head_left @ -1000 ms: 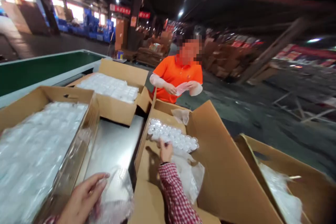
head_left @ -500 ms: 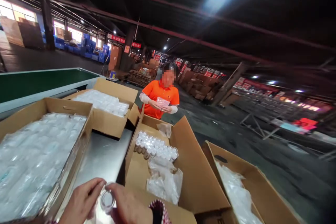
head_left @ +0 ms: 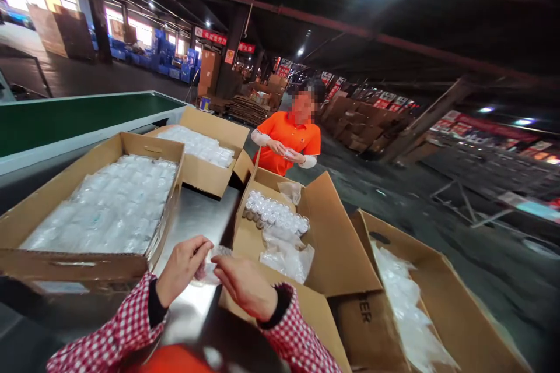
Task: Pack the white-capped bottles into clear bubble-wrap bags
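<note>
My left hand (head_left: 181, 268) and my right hand (head_left: 245, 285) meet over the metal table (head_left: 196, 227), both closed on a small clear plastic jar (head_left: 212, 265) wrapped in thin plastic film. Checked red sleeves cover both my arms. Just beyond my right hand stands an open cardboard box (head_left: 332, 239) holding a row of clear jars with white lids (head_left: 275, 215) and crumpled plastic bags (head_left: 286, 253).
A box of bagged clear items (head_left: 105, 210) lies at my left, another box (head_left: 201, 148) behind it. A further open box (head_left: 406, 291) with plastic stands at right. A person in an orange shirt (head_left: 289, 140) works across the table. A green conveyor (head_left: 65, 119) runs at far left.
My right hand left the jars in the box and came back to join my left hand on a small jar. My view rose, then settled lower.
</note>
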The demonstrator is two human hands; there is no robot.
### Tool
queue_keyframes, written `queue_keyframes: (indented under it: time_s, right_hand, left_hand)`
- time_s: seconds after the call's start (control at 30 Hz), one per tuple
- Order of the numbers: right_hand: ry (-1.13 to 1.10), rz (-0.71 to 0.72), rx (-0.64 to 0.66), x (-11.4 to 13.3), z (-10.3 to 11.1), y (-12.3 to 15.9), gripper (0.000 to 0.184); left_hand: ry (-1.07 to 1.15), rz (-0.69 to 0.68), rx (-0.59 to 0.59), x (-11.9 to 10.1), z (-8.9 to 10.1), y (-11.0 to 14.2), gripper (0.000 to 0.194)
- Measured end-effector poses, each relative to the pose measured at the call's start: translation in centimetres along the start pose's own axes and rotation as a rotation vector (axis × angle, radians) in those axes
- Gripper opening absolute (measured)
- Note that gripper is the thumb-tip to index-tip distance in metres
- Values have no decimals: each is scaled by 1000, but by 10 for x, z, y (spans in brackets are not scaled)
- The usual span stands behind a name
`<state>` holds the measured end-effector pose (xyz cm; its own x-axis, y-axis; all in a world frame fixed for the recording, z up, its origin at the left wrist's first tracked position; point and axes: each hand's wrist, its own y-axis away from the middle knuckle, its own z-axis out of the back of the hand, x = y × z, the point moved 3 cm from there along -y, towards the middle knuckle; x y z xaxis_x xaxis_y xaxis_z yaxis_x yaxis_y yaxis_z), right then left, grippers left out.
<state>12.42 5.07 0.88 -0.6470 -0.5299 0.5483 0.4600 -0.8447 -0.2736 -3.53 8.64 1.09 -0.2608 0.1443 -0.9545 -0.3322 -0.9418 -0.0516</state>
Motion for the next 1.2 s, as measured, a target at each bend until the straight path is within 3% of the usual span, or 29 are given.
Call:
queue_keyframes:
  time_s: [0.07,0.1,0.17,0.23,0.3,0.37,0.43,0.57,0.7,0.77,0.87,0.9,0.97,1.03,1.07,1.13,1.2]
  right_hand:
    - [-217,-84,-140,-14,13,16,38]
    - [-325,-132,-205,-25,13,24,54]
    - [-500,-203,-235,-49,-4,30,91]
    - [-628,-253,-186,-65,-35,27,105]
    - [-708,-292,-157,-68,-60,15,92]
    - [-726,-327,-199,-57,-65,3,64]
    - [-723,-272,-212,-38,-52,-8,51]
    - [-520,-24,-46,-3,-9,-22,54]
    - [-293,99,61,7,2,-35,50]
    - [-329,83,-28,7,0,-40,46]
    - [-348,-56,-295,2,0,-41,39]
    - [-366,-102,-370,0,0,-40,37]
    - [-416,-183,-512,-4,1,-38,34]
    - [-460,-240,-606,-6,0,-36,33]
    - [-485,-259,-627,-6,-2,-35,34]
    - [-550,-305,-623,-4,-7,-31,36]
    - [-626,-352,-564,-2,-10,-25,36]
  left_hand:
    - [61,13,-1,-4,8,-1,36]
    - [89,14,-1,-7,12,-3,36]
    - [130,11,5,-14,19,-6,35]
    - [154,6,9,-22,25,-8,35]
    - [181,3,11,-29,30,-8,34]
    - [208,-1,7,-35,38,-4,34]
    - [239,-3,-16,-37,47,1,34]
    - [296,-5,-60,-32,64,8,31]
    - [261,-3,-67,-27,70,9,33]
    - [270,-17,-91,-26,74,12,32]
    - [324,-53,-140,-23,86,21,30]
    - [356,-84,-158,-21,91,24,34]
    - [388,-110,-152,-14,97,29,59]
    - [353,-62,-28,-5,93,32,83]
    - [325,-16,63,0,86,33,86]
    - [353,67,242,7,69,35,73]
    - [522,128,300,13,53,35,52]
